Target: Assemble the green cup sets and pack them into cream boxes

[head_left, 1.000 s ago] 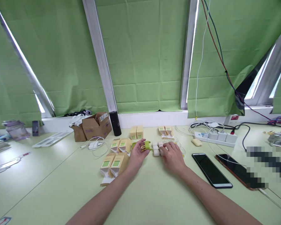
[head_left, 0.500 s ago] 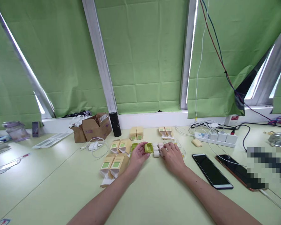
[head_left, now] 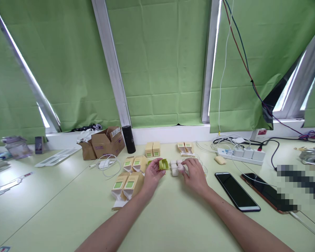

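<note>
My left hand (head_left: 152, 177) is closed on a small olive-green plastic holder (head_left: 163, 164), whose hollow side faces right. Between the fingertips of my right hand (head_left: 194, 174) is a small white cylindrical piece (head_left: 181, 168). Several similar white pieces (head_left: 174, 170) stand in a cluster on the table just left of it. Another green part (head_left: 149, 162) shows only partly behind my left hand. Close to my left wrist stand several small tan cartons (head_left: 131, 183) with green squares and open white flaps.
Farther back are two tan cartons (head_left: 152, 149), another open pair (head_left: 185, 148), a black bottle (head_left: 128, 139) and a cardboard box (head_left: 107, 141). On the right lie two phones, one black-screened phone (head_left: 237, 191) nearer, and a power strip (head_left: 240, 155) with cables.
My left hand has shifted slightly left and turned the green holder sideways. My right hand has drawn back a little, with a white piece raised in its fingers.
</note>
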The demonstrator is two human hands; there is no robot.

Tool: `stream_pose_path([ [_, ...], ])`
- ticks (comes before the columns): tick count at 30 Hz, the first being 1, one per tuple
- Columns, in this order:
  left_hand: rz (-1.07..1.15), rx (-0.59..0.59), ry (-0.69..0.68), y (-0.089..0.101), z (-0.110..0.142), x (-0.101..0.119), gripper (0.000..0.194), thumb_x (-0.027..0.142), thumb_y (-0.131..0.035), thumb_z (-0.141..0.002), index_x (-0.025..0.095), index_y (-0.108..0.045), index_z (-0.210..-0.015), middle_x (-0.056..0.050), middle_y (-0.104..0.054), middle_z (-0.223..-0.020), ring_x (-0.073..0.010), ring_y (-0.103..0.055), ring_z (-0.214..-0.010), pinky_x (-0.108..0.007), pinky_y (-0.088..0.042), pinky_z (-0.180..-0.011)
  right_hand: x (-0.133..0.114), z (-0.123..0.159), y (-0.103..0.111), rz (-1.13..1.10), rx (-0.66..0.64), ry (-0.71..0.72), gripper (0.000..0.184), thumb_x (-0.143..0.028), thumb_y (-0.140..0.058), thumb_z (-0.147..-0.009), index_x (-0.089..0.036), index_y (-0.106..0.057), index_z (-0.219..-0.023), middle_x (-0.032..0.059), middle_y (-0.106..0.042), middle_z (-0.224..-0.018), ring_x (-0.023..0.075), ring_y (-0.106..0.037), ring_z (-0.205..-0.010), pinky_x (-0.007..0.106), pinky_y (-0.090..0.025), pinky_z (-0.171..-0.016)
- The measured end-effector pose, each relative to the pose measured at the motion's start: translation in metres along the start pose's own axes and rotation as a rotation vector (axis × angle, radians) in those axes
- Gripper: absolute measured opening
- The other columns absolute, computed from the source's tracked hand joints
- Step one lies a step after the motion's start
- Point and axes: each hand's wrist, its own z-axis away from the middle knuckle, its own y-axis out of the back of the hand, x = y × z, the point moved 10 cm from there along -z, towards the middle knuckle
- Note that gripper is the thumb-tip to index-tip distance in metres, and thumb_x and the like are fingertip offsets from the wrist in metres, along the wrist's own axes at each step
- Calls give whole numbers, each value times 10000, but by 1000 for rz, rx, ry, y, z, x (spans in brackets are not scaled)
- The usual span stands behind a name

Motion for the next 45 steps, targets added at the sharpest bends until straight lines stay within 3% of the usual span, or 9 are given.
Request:
stream_pose_path([
  [3,-2,2,-3,1,0,0,556,235,-871,-718,191,-631,-1218,-120,-719,-1208,-252,-686,-1157,-374,-557,-975,17,-3,5,-433,97,-157,223,-377,-644,-950,-211,-672,-1096,103,-685,-1118,291,-589,-1036,429,-491,-860],
  [6,17,3,7,1,0,-1,582,232,-892,-694,188,-637,-1215,-118,-723,-1199,-253,-686,-1151,-370,-552,-980,31,-3,-13,-983,83,-380,399,-540,-728,-883,-208,-688,-1102,72,-697,-982,221,-607,-801,358,-493,-704],
  [9,41,8,18,1,0,-1,581,223,-901,-684,185,-651,-1207,-118,-727,-1198,-253,-681,-1152,-357,-547,-974,26,0,-32,-1411,28,-547,420,-531,-861,-775,-211,-732,-1014,55,-712,-923,177,-591,-722,308,-462,-633],
  [12,59,6,19,0,0,-1,562,205,-898,-687,185,-658,-1195,-113,-727,-1197,-245,-676,-1152,-342,-540,-977,18,5,-41,-1590,-18,-642,375,-457,-933,-716,-204,-771,-941,62,-730,-919,173,-602,-749,292,-470,-630],
  [18,64,-7,22,-2,1,-1,554,180,-889,-687,183,-658,-1191,-111,-722,-1195,-240,-674,-1148,-341,-534,-985,12,8,-42,-1682,-42,-702,339,-400,-951,-700,-207,-794,-930,61,-749,-971,167,-610,-765,288,-492,-643],
  [24,47,-22,17,-4,2,0,557,191,-879,-699,186,-647,-1205,-115,-713,-1208,-248,-667,-1163,-355,-530,-996,2,7,-36,-1682,-96,-694,396,-402,-955,-684,-217,-750,-968,89,-775,-1082,234,-694,-887,342,-528,-715],
  [31,47,-40,18,-6,2,0,553,204,-883,-707,191,-641,-1205,-119,-705,-1231,-249,-661,-1179,-374,-518,-1031,-2,8,-33,-1659,-93,-676,511,-354,-987,-628,-245,-687,-1027,60,-781,-986,226,-703,-856,344,-524,-714],
  [45,43,-47,18,-8,2,-1,538,166,-873,-710,187,-646,-1197,-126,-710,-1233,-253,-675,-1181,-363,-540,-1017,-2,7,-33,-1576,-70,-671,505,-255,-997,-529,-237,-711,-945,12,-714,-894,195,-677,-805,319,-533,-701],
])
